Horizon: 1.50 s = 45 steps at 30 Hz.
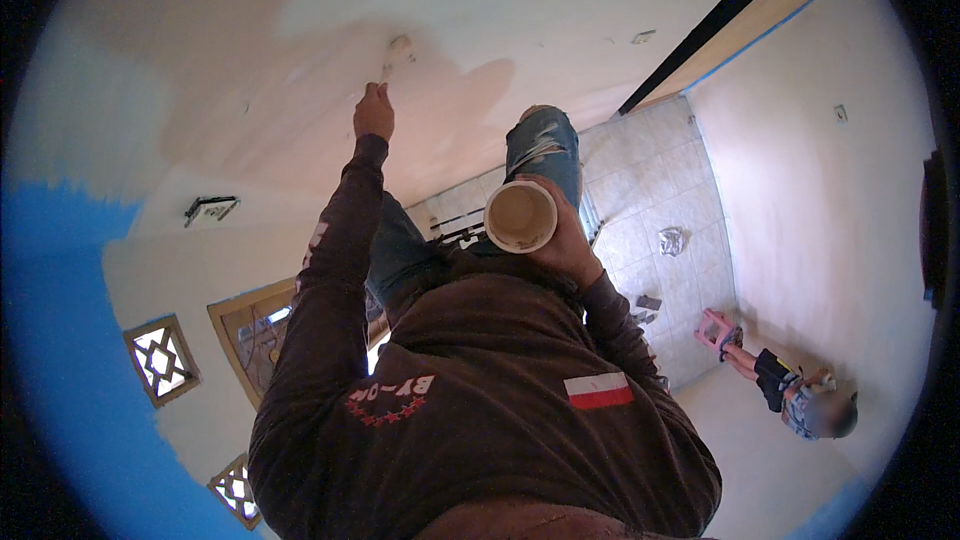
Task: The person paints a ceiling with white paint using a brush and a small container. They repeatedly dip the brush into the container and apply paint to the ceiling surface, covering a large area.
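My left hand reaches up to the wall, its fingers closed round the handle of a paintbrush. The brush's pale head touches or lies very close to the wall, inside a darker, peach-coloured patch with uneven edges. In front of my waist, my right hand grips a white tub from its right side. The tub's mouth faces me, and its inside is coated pale beige; how full it is I cannot tell. Below the tub is my bent knee in torn jeans.
Blue paint covers the wall at left, near a recessed wall box. Lattice vents flank a wooden frame. A dark-edged doorway stands upper right. On the tiled floor lies crumpled silvery wrapping. Another person stands at right.
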Each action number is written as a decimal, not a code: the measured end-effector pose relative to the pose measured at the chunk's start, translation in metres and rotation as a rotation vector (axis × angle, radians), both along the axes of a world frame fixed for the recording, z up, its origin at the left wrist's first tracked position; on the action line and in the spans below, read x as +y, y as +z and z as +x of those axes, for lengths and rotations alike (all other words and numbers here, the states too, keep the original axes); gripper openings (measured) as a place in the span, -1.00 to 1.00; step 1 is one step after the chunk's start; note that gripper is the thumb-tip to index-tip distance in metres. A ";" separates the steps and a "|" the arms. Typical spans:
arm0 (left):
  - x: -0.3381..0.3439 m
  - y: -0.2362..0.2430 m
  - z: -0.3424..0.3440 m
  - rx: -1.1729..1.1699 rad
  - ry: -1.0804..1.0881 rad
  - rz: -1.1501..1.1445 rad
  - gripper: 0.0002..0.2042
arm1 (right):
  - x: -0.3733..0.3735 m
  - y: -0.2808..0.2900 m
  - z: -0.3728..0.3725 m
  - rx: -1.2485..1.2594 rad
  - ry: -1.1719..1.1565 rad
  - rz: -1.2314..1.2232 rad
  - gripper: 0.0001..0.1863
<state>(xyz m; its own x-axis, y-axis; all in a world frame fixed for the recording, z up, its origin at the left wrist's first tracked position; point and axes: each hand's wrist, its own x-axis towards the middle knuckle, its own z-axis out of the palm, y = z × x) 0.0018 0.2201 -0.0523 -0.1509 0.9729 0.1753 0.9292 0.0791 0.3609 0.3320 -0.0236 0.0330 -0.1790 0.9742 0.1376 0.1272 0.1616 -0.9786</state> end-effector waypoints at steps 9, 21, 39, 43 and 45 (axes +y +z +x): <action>-0.063 -0.021 -0.097 -0.063 0.377 0.042 -0.68 | 0.016 -0.001 -0.008 -0.020 0.052 0.056 -0.09; -0.176 0.021 -0.050 -0.262 0.087 0.148 -0.79 | 0.026 0.004 -0.041 0.131 0.206 -0.082 -0.07; -0.218 0.096 0.037 -0.545 -0.442 -0.389 -0.34 | 0.048 0.051 -0.080 0.159 0.553 -0.052 0.02; -0.216 0.112 0.028 -0.549 -0.555 -0.349 -0.23 | 0.052 0.046 -0.082 0.101 0.623 -0.024 0.03; -0.215 0.109 0.025 -0.558 -0.615 -0.317 -0.16 | 0.051 0.043 -0.082 0.081 0.647 -0.014 0.02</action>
<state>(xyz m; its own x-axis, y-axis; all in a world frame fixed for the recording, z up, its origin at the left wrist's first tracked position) 0.0270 0.0053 0.0562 0.4318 0.9001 -0.0586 0.5351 -0.2033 0.8200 0.2497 0.0277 0.0763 -0.7196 0.6750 0.1633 -0.0654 0.1682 -0.9836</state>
